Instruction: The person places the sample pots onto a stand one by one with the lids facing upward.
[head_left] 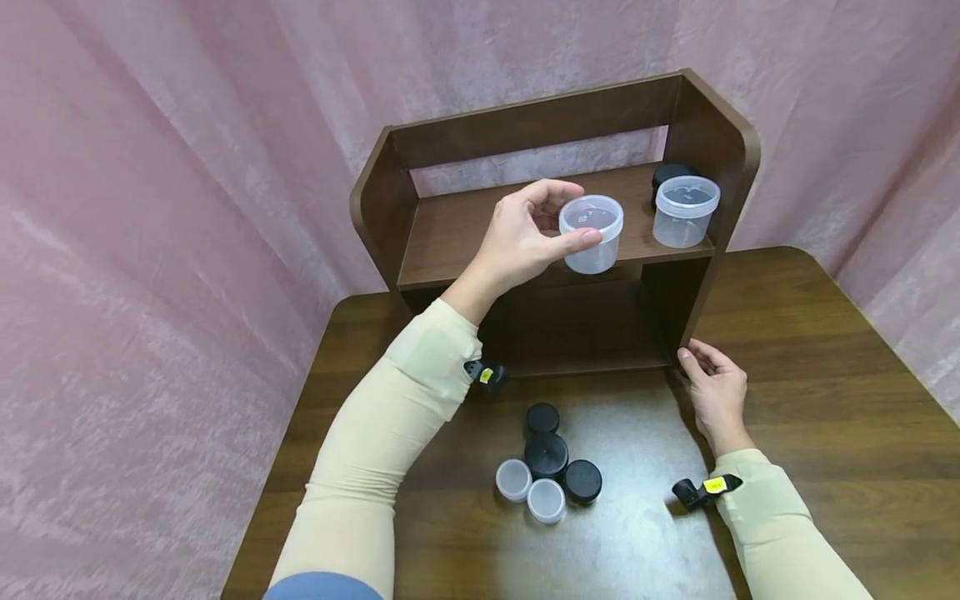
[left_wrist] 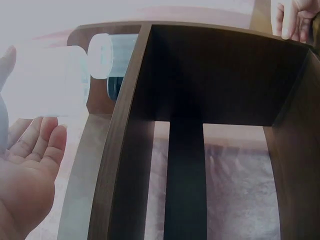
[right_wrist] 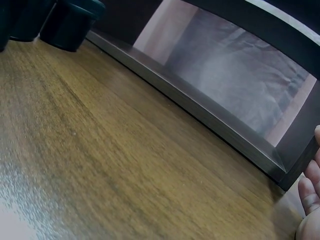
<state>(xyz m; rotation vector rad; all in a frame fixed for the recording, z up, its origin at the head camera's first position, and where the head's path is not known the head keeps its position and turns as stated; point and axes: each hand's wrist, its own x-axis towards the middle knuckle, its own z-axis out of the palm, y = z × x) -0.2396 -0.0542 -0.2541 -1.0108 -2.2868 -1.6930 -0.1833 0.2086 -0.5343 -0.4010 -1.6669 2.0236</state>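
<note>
My left hand grips a clear plastic jar with a translucent lid, thumb across its near side, just in front of the upper shelf. In the left wrist view the jar looks washed out by light. A similar clear jar stands at the shelf's right end, and a black-lidded one behind it is partly hidden. Down at the right, my right hand touches the lower front edge of the wooden rack's side panel, its thumb and fingertips right at the edge.
On the brown table, in front of the rack, stands a cluster of small jars, some with black lids and two with whitish lids. The rack's lower compartment lies under the shelf. Pink curtains hang behind.
</note>
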